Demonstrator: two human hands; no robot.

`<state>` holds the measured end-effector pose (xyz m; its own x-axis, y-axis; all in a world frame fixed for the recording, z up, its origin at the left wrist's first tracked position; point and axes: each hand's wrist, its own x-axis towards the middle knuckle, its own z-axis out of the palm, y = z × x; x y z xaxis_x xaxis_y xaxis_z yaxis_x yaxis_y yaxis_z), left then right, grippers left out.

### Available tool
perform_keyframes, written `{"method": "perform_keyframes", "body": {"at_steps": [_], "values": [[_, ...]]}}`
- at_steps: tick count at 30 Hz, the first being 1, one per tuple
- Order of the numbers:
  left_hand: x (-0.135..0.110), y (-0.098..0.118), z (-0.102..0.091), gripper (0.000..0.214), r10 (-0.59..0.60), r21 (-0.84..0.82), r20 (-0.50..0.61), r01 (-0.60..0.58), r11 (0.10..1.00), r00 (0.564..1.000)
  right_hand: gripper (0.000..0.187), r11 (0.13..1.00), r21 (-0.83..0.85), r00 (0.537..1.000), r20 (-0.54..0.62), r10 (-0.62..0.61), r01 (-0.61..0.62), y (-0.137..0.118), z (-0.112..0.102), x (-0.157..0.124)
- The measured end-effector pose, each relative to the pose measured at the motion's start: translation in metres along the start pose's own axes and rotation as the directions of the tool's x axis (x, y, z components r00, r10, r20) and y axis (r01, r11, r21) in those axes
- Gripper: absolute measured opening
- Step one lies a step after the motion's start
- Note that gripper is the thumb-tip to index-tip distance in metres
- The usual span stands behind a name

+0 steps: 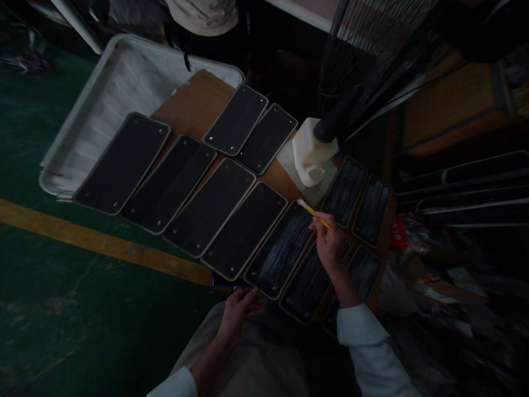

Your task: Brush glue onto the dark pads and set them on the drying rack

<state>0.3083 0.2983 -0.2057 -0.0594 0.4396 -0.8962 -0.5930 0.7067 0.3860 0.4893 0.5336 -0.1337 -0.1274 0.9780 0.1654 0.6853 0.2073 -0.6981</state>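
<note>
Brush (313, 212), yellow-handled: pinched in right hand (329, 242) above streaked black panel (281, 251); left hand (239, 306) curled at bench (194, 105) edge, grip unclear

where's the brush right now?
In the head view the yellow-handled brush is pinched in the right hand, right of centre, bristles over the streaked dark panel and just below the white jug.

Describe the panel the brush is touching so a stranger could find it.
On the brown board, follow the front row of dark rounded panels toward the right hand. The panel under the yellow-handled brush tip is the first streaked one; those to its left are plain matte.
</note>
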Motion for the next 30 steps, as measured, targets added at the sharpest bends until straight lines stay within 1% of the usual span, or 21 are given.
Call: {"method": "perform_keyframes", "body": {"at_steps": [2,4,6,9,11,13,14,15,16,18,19,20,22,24,25,27,29,30], "values": [[0.000,0.000,0.000,0.044,0.014,-0.007,0.005,-0.014,1.000,1.000,0.025,0.983,-0.155,0.993,0.081,-0.088,0.100,-0.006,0.005,-0.006],[0.000,0.001,0.000,0.044,0.015,-0.019,0.000,-0.015,1.000,1.000,0.023,0.938,-0.273,0.964,0.215,-0.159,0.215,-0.015,0.010,-0.022],[-0.001,0.003,0.000,0.044,0.004,-0.022,-0.002,-0.004,1.000,1.000,0.020,0.894,-0.317,0.918,0.339,-0.205,0.317,-0.028,0.014,-0.046],[0.000,0.005,-0.001,0.044,-0.025,-0.022,0.024,0.026,0.999,0.999,0.017,0.879,-0.278,0.865,0.440,-0.242,0.387,-0.050,0.014,-0.090],[0.000,0.006,-0.003,0.043,-0.032,-0.026,0.045,0.033,0.999,0.998,0.017,0.898,-0.214,0.841,0.482,-0.246,0.385,-0.065,0.011,-0.120],[0.002,0.006,-0.003,0.043,-0.035,-0.029,0.057,0.037,0.999,0.998,0.016,0.934,-0.125,0.833,0.503,-0.230,0.334,-0.078,0.007,-0.142],[0.002,0.006,-0.003,0.045,-0.041,-0.030,0.064,0.043,0.999,0.997,0.016,0.961,-0.067,0.840,0.505,-0.200,0.269,-0.083,0.005,-0.149],[0.003,0.006,-0.003,0.046,-0.047,-0.031,0.073,0.050,0.998,0.996,0.016,0.985,-0.004,0.852,0.502,-0.147,0.172,-0.088,0.002,-0.152],[0.003,0.007,-0.003,0.047,-0.055,-0.029,0.085,0.058,0.998,0.995,0.016,0.997,0.059,0.867,0.494,-0.073,0.051,-0.092,0.000,-0.151],[0.003,0.007,-0.006,0.050,-0.070,-0.015,0.119,0.072,0.997,0.990,0.018,0.972,0.154,0.884,0.458,0.090,-0.178,-0.095,-0.003,-0.139],[0.002,0.008,-0.009,0.051,-0.082,0.005,0.133,0.082,0.997,0.988,0.019,0.955,0.176,0.894,0.423,0.146,-0.239,-0.095,-0.004,-0.128],[0.000,0.010,-0.014,0.054,-0.097,0.037,0.142,0.092,0.995,0.985,0.019,0.952,0.177,0.910,0.378,0.170,-0.251,-0.093,-0.004,-0.114],[-0.005,0.015,-0.030,0.058,-0.126,0.118,0.138,0.110,0.987,0.982,0.020,0.975,0.133,0.951,0.278,0.135,-0.178,-0.087,-0.001,-0.084],[-0.011,0.024,-0.050,0.057,-0.106,0.181,0.091,0.088,0.980,0.990,0.021,0.995,0.064,0.977,0.205,0.059,-0.074,-0.080,0.004,-0.053],[-0.013,0.031,-0.059,0.055,-0.066,0.194,0.054,0.054,0.980,0.996,0.022,0.999,0.027,0.983,0.183,0.023,-0.029,-0.076,0.008,-0.038],[-0.017,0.047,-0.075,0.048,0.056,0.189,-0.047,-0.046,0.981,0.997,0.023,0.997,-0.056,0.987,0.156,-0.045,0.054,-0.071,0.015,-0.013],[-0.017,0.063,-0.084,0.045,0.167,0.188,-0.123,-0.142,0.972,0.978,0.024,0.977,-0.160,0.981,0.159,-0.114,0.140,-0.066,0.022,0.006],[-0.016,0.070,-0.085,0.046,0.197,0.190,-0.143,-0.168,0.967,0.970,0.024,0.961,-0.212,0.976,0.164,-0.144,0.177,-0.065,0.026,0.013]]}}
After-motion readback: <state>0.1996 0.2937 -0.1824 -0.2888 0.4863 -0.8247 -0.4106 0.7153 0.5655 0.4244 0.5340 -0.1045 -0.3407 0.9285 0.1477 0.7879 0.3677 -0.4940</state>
